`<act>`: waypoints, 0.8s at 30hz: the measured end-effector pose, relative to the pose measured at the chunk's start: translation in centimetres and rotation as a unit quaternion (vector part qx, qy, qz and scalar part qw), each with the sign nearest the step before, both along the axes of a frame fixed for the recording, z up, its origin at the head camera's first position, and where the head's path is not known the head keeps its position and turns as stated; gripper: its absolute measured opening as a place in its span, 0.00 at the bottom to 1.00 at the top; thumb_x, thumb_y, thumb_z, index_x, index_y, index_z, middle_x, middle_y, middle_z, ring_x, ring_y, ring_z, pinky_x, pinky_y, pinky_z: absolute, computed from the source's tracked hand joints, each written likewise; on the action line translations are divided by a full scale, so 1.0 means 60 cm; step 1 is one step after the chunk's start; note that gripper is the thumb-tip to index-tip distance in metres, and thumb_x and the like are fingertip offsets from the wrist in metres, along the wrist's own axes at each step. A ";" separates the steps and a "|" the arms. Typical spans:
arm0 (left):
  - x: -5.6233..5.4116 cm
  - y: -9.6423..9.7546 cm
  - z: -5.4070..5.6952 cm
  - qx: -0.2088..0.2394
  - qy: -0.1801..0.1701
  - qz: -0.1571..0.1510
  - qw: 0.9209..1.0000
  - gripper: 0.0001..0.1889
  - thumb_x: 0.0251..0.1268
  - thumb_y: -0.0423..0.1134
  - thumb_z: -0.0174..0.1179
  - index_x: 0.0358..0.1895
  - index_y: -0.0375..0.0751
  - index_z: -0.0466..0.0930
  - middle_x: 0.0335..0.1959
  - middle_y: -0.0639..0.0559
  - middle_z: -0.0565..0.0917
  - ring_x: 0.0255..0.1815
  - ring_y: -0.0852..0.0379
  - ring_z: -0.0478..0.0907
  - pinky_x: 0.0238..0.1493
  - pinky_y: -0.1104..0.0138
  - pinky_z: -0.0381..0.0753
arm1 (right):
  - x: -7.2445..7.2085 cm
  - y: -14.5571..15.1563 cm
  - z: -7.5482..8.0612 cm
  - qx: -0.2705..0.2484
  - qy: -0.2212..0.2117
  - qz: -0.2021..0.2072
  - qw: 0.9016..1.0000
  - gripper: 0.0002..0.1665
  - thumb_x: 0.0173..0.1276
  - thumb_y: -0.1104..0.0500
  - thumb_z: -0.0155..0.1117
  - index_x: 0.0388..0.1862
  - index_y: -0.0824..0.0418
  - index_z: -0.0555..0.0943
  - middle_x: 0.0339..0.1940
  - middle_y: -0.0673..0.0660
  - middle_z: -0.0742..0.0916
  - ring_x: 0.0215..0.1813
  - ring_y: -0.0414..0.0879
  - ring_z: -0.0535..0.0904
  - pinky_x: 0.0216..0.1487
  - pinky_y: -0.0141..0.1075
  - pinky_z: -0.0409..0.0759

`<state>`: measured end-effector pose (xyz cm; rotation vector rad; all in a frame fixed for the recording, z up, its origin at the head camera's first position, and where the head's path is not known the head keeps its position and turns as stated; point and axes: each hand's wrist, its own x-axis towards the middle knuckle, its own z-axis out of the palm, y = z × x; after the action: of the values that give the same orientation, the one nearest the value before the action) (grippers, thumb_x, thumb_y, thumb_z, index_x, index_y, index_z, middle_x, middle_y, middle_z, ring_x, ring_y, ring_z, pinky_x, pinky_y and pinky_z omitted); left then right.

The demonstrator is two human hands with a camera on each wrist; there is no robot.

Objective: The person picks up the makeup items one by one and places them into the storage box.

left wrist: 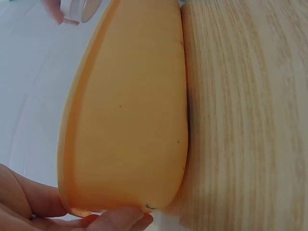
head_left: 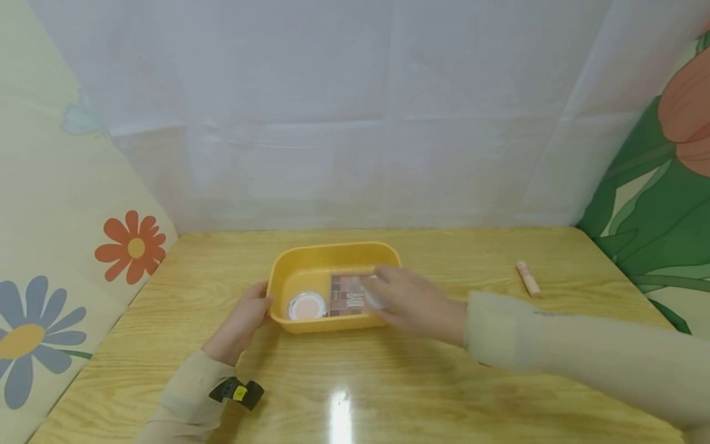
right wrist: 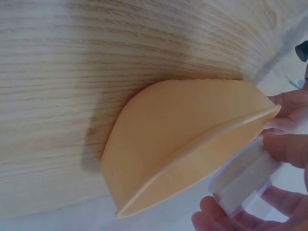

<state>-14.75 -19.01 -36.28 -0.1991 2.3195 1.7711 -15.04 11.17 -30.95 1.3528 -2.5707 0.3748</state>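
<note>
A yellow plastic basket [head_left: 335,250] stands on the wooden table. My left hand [head_left: 240,320] grips its left end, thumb at the rim and fingers against the outer wall [left wrist: 125,120]. Over the basket's right part, my right hand [head_left: 413,302] holds a round white compact with clear edges [right wrist: 245,175] between thumb and fingers, slightly blurred in the head view. Inside the basket lie a pink round compact [head_left: 307,306] at the left and an eyeshadow palette [head_left: 345,296] in the middle. My right hand hides the basket's right end in the head view.
On the table's right side lies a small pale pink tube [head_left: 528,279], like a lipstick. White cloth [head_left: 355,172] hangs behind the table, and flower-patterned panels flank it. A black strap [head_left: 237,391] is on the left wrist.
</note>
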 end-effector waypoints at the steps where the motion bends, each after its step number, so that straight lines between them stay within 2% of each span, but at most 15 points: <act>1: 0.001 0.001 0.002 0.000 -0.001 0.002 1.000 0.27 0.76 0.30 0.35 0.73 0.21 0.45 0.72 0.25 0.54 0.67 0.36 0.62 0.62 0.48 0.69 | -0.001 -0.004 0.002 0.003 -0.004 -0.001 1.000 0.30 0.64 0.60 0.68 0.65 0.63 0.73 0.42 0.59 0.81 0.36 0.45 0.76 0.34 0.32 0.78; 4: 0.003 0.006 0.007 0.006 -0.010 0.004 1.000 0.26 0.76 0.29 0.34 0.73 0.21 0.44 0.72 0.25 0.53 0.67 0.34 0.61 0.64 0.46 0.66 | -0.005 -0.013 0.007 0.007 -0.016 -0.002 1.000 0.28 0.66 0.59 0.66 0.64 0.62 0.73 0.41 0.58 0.80 0.35 0.44 0.75 0.33 0.31 0.77; 8: 0.002 0.011 0.009 0.005 -0.014 0.009 1.000 0.26 0.75 0.28 0.33 0.72 0.20 0.44 0.71 0.24 0.55 0.66 0.35 0.62 0.63 0.48 0.68 | -0.009 -0.021 0.013 0.012 -0.043 -0.016 0.999 0.27 0.66 0.58 0.67 0.62 0.63 0.73 0.46 0.60 0.80 0.40 0.47 0.77 0.38 0.35 0.80; 13: 0.002 0.011 0.009 0.003 -0.010 0.007 1.000 0.26 0.75 0.27 0.33 0.72 0.19 0.44 0.71 0.24 0.55 0.66 0.35 0.62 0.62 0.49 0.68 | -0.015 -0.027 0.017 0.033 -0.087 -0.048 0.994 0.33 0.62 0.55 0.71 0.64 0.61 0.72 0.53 0.62 0.79 0.48 0.51 0.78 0.46 0.40 0.81; 24: 0.001 0.011 0.012 0.005 -0.011 0.007 1.000 0.26 0.75 0.27 0.33 0.72 0.19 0.44 0.72 0.24 0.53 0.68 0.34 0.60 0.64 0.46 0.66 | -0.029 -0.040 0.021 0.036 -0.128 -0.064 0.989 0.32 0.62 0.58 0.71 0.64 0.65 0.73 0.54 0.63 0.78 0.48 0.52 0.77 0.44 0.41 0.82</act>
<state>-14.70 -18.38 -35.55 -0.2319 2.3004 1.7768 -16.75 8.77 -29.69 1.2238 -2.8887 0.4628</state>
